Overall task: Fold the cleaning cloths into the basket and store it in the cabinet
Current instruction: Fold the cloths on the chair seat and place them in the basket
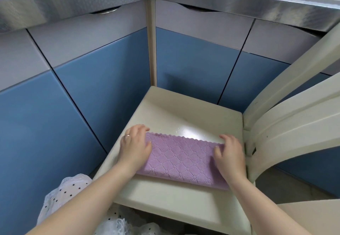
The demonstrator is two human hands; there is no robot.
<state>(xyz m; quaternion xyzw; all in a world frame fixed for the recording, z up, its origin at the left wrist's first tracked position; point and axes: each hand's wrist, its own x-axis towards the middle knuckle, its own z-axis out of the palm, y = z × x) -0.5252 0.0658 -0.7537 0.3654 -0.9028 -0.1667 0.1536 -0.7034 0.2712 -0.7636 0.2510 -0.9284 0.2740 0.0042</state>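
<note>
So far just one purple cleaning cloth (181,158) is in play, lying on the seat of a cream plastic chair (193,109) pushed into the corner of the blue cabinet fronts (103,80). It looks already doubled over lengthwise: thick fold edge toward the person, scalloped edge away. Left hand (135,145) rests on the cloth's left end, fingers curled over the far corner; right hand (229,153) sits on the right end, fingers bent down onto it, prob. pinching but can't tell for sure. No basket anywhere in view, and the cabinet doors are all closed. My read: early on, w/ at least one more fold due, then basket, then cabinet.
</note>
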